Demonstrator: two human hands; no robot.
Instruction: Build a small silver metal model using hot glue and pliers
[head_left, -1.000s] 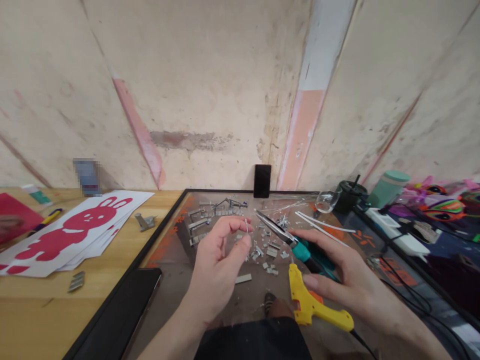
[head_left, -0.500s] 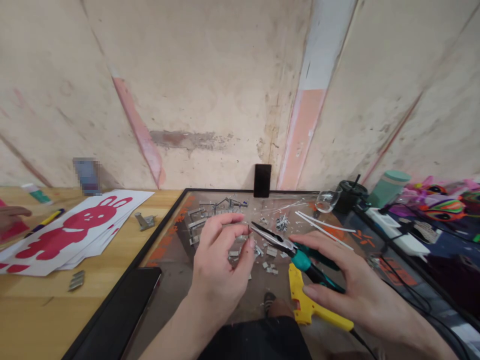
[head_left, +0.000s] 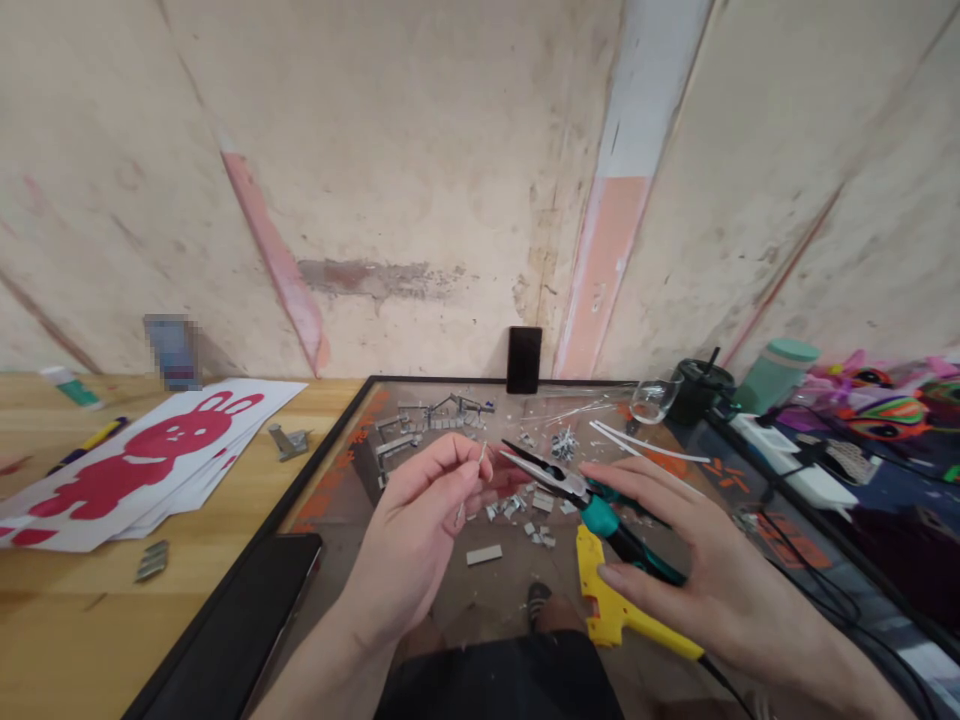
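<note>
Between thumb and fingertips, my left hand pinches a thin, pale wire-like piece that stands nearly upright. My right hand is wrapped round long-nose pliers with teal and black handles. The jaws are slightly apart, pointing left, with their tips a little to the right of the pinched piece and not touching it. Beneath my hands, small grey metal-looking pieces are scattered on the glass tabletop. A flat grey strip lies nearer to me.
A yellow glue gun lies below the pliers. Behind are a grey assembled frame, white sticks and a clear cup. A black phone leans on the wall. Rabbit-print paper lies left; a power strip sits right.
My left hand has turned and shifted slightly left and down, bringing the thin piece and the flat grey strip into view. The pliers have barely moved. Another person's hand at far left has mostly left view.
</note>
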